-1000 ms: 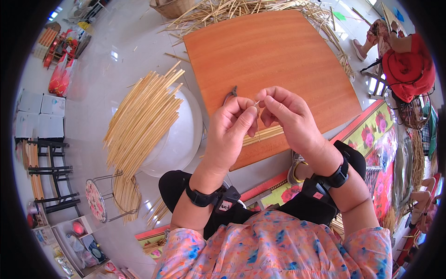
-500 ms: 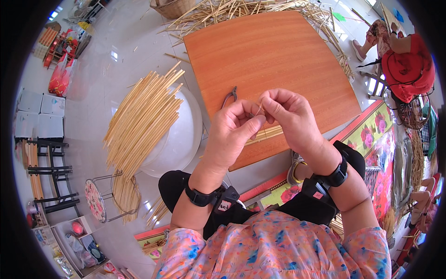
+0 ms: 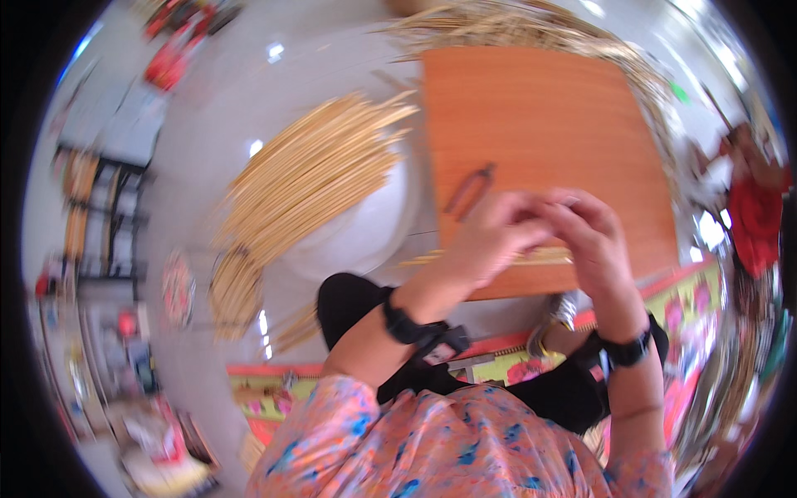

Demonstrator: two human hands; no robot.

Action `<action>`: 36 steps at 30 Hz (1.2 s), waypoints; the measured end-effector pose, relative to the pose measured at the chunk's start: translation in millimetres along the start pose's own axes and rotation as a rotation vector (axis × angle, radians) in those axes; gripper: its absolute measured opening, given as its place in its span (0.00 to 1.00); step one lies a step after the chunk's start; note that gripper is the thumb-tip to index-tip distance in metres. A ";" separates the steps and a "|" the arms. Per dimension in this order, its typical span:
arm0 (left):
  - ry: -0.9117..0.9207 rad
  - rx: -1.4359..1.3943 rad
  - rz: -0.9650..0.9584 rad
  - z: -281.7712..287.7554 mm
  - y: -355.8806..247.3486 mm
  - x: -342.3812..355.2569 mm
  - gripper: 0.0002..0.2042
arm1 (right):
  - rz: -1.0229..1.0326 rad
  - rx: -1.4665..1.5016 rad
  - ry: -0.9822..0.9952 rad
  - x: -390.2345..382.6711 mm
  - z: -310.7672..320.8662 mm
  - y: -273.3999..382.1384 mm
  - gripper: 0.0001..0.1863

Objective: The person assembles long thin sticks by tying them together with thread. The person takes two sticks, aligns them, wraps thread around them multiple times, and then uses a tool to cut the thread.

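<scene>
My left hand (image 3: 498, 236) and my right hand (image 3: 596, 232) meet over the near part of an orange-brown wooden table (image 3: 540, 108), both smeared by motion. Their fingers are closed and overlap; whatever is between them I cannot make out. A dark metal hand tool (image 3: 469, 189) lies on the table just beyond my left hand. Pale thin strips (image 3: 421, 259) lie along the table's near part, partly behind my hands and forearms.
A bundle of straw-coloured sticks (image 3: 307, 174) rests across a white round basin (image 3: 349, 236) left of the table. Loose sticks (image 3: 515, 21) heap beyond it. A person in red (image 3: 751, 224) is at the right. Shelving (image 3: 95, 216) stands far left; a floral mat (image 3: 681, 311) lies near my legs.
My view has swung, shifting the table rightward and blurring everything. My hands have moved closer together, and the thin strand seen between my fingers earlier is no longer discernible.
</scene>
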State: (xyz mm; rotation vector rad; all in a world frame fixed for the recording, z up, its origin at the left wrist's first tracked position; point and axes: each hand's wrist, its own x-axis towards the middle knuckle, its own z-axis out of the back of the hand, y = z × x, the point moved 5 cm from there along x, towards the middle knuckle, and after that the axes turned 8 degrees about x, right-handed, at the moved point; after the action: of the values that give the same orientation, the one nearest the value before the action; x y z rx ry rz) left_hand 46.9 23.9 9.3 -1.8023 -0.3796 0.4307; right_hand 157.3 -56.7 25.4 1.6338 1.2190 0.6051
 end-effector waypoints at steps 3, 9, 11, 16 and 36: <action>0.039 -0.034 0.002 -1.7 0.5 2.2 0.07 | 0.001 -0.014 -0.029 2.3 7.7 -2.6 0.05; -0.363 0.616 -0.618 7.7 -34.4 -12.8 0.12 | -0.149 0.354 0.052 5.7 25.3 -14.1 0.06; -0.397 0.802 -0.732 1.9 -38.6 -17.6 0.17 | -0.179 0.334 0.125 6.9 29.7 -17.5 0.10; -0.435 0.940 -1.027 -10.3 -41.3 -25.5 0.15 | -0.252 0.306 0.209 4.6 34.8 -25.0 0.24; -0.423 0.140 -0.463 47.2 -20.4 -4.1 0.02 | -0.001 -0.460 -0.010 11.8 12.4 -13.6 0.05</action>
State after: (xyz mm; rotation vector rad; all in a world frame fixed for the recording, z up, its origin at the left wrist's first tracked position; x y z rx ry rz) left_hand 20.1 67.1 17.7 -1.4214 -1.0117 0.4927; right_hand 166.0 -50.6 6.2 1.2460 0.9833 0.8080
